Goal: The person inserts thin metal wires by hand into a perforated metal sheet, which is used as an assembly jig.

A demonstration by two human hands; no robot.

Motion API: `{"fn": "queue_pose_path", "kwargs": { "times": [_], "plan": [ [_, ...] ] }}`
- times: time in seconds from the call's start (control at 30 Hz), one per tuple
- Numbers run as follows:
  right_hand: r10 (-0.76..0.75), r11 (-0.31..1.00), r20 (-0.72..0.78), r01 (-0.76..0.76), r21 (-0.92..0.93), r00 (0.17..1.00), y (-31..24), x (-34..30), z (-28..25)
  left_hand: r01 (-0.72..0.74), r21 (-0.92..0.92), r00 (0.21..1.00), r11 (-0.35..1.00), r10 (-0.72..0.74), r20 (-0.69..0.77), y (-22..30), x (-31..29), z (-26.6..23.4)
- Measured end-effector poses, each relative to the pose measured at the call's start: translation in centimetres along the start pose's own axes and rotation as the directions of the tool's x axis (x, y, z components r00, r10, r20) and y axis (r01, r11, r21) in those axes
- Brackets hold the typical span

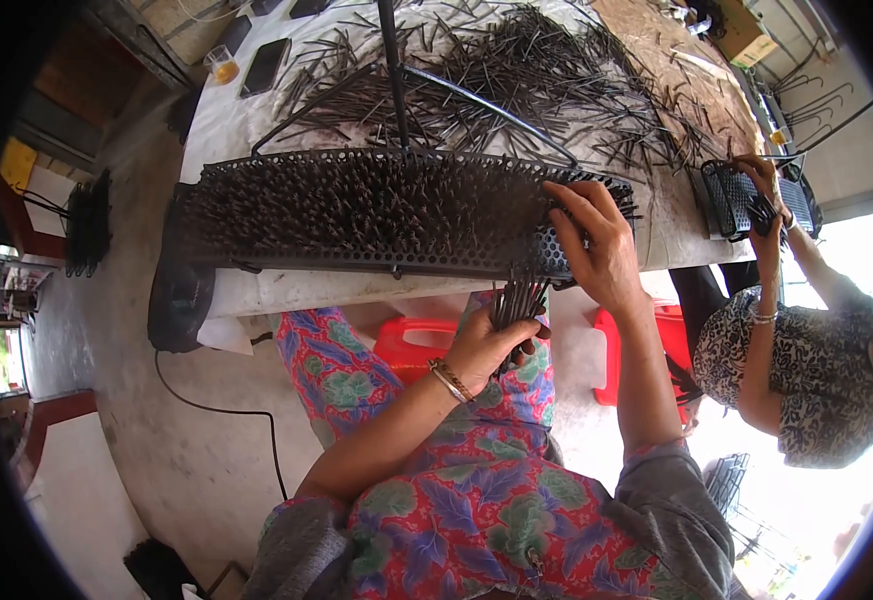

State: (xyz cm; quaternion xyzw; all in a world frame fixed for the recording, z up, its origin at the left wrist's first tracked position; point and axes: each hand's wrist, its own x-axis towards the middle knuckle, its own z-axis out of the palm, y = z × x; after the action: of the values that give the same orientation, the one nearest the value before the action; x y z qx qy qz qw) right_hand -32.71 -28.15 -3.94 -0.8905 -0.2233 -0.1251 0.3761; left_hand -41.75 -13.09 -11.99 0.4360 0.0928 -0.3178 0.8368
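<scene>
1. A cup (223, 68) of amber drink stood near the table's (219, 130) left edge, beside a dark phone (265, 68).
2. The holed tray (554, 257) lay along the front edge, bristling with upright sticks (357, 205) (its right end was barer).
3. Below it, the left hand (489, 348) gripped a bundle of black sticks (519, 304).
4. Behind, a loose pile (547, 65) covered the tabletop.
5. The right hand (605, 250) reached over the tray's right end, fingers close together; whether they pinched anything, I couldn't tell.
</scene>
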Motion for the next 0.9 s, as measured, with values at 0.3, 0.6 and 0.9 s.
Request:
{"fn": "queue_pose_path", "kwargs": {
  "times": [0.3,0.6,0.9],
  "plan": [
    [0.055,0.989,0.038,-0.06,0.138,0.998,0.7,-0.3,0.1,0.012,0.008,1.0,1.0,-0.012,-0.011,0.2,0.0,0.0],
    [0.056,0.996,-0.097,-0.049,0.079,0.994,0.3,-0.1,1.0,-0.008,0.0,1.0,1.0,0.008,-0.008,0.1,-0.1,-0.1],
    [0.125,0.989,-0.359,-0.146,-0.033,0.925,0.1,-0.9,2.1,-0.018,-0.017,0.998,1.0,0.019,0.06,0.6,-0.4,0.1]
  ]
}}
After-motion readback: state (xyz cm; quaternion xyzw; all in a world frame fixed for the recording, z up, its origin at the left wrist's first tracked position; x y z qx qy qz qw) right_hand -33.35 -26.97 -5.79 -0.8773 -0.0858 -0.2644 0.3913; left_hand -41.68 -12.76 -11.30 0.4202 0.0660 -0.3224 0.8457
